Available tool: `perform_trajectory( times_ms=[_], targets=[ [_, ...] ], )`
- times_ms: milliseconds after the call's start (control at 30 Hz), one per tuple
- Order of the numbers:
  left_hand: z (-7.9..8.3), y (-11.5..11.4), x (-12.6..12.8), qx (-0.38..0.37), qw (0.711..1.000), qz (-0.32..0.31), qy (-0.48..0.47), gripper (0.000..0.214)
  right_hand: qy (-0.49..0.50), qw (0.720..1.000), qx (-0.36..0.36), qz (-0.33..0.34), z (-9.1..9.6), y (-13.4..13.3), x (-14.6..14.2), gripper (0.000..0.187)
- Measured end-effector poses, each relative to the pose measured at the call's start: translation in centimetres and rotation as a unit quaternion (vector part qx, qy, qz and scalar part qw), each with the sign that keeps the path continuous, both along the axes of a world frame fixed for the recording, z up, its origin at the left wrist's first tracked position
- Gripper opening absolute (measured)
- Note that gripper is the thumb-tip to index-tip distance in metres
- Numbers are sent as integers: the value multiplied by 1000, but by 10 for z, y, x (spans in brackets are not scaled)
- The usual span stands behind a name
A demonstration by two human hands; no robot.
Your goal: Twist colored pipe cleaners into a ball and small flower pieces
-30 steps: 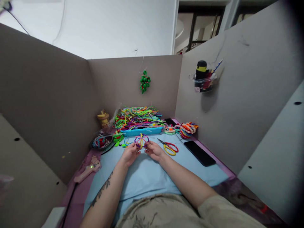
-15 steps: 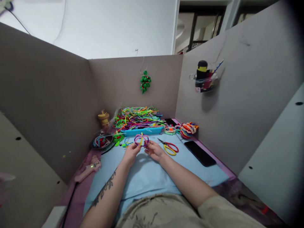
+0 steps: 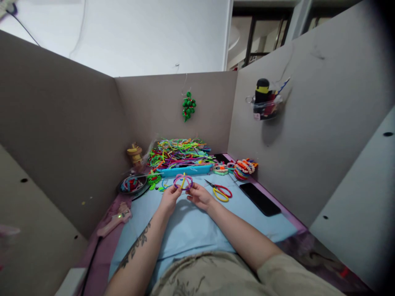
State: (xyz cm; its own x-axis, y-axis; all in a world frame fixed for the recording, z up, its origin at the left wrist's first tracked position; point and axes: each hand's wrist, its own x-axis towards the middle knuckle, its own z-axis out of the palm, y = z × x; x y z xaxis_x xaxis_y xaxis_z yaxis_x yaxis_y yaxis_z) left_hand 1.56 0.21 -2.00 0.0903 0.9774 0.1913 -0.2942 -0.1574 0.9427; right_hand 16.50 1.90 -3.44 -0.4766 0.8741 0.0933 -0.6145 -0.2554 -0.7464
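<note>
Between my hands is a small round frame of bent pipe cleaners [image 3: 184, 177], with purple, pink and yellow strands crossing like a little cage. My left hand [image 3: 170, 198] pinches its lower left side. On the opposite side, my right hand [image 3: 200, 196] grips the rim with thumb and fingers. The piece is held above the blue cloth [image 3: 191, 230]. Just right of my right hand lie scissors [image 3: 221, 191] with red and yellow handles. A bent light-blue pipe cleaner [image 3: 166, 185] and small green pieces lie behind my left hand.
Behind, a blue tray [image 3: 188, 169] carries a heap of colourful pipe cleaners [image 3: 182, 152]. A black phone [image 3: 259, 199] and finished fuzzy crafts [image 3: 244, 168] lie at right. At left are a pink glue gun [image 3: 115, 222] with a cord and a dark bowl [image 3: 143, 186]. Grey partitions [image 3: 173, 102] enclose the desk.
The pipe cleaner frame has turned and shifted very slightly left in my hands. Both hands keep their hold; everything else stays put.
</note>
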Motion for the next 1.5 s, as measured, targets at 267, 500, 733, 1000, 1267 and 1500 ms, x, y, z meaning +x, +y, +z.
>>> perform_trajectory(
  times_ms=[267,500,733,1000,1267,1500],
  targets=[
    [3,-3,4,-5,1000,-2,-28,58,12,999,8,-52,5,1,2,24],
    [0,5,-5,-47,996,76,-19,47,12,991,80,-106,12,10,15,10],
    [2,1,-6,144,947,182,223,29,-247,917,263,-170,15,2,14,15],
    [5,-10,1,295,829,221,422,15,-382,763,459,-246,15,-9,7,17],
    [5,-8,1,281,849,190,405,9,-383,765,446,-264,14,-8,8,12],
    [4,-8,1,259,851,189,416,12,-383,771,445,-244,14,-5,9,15]
  ],
)
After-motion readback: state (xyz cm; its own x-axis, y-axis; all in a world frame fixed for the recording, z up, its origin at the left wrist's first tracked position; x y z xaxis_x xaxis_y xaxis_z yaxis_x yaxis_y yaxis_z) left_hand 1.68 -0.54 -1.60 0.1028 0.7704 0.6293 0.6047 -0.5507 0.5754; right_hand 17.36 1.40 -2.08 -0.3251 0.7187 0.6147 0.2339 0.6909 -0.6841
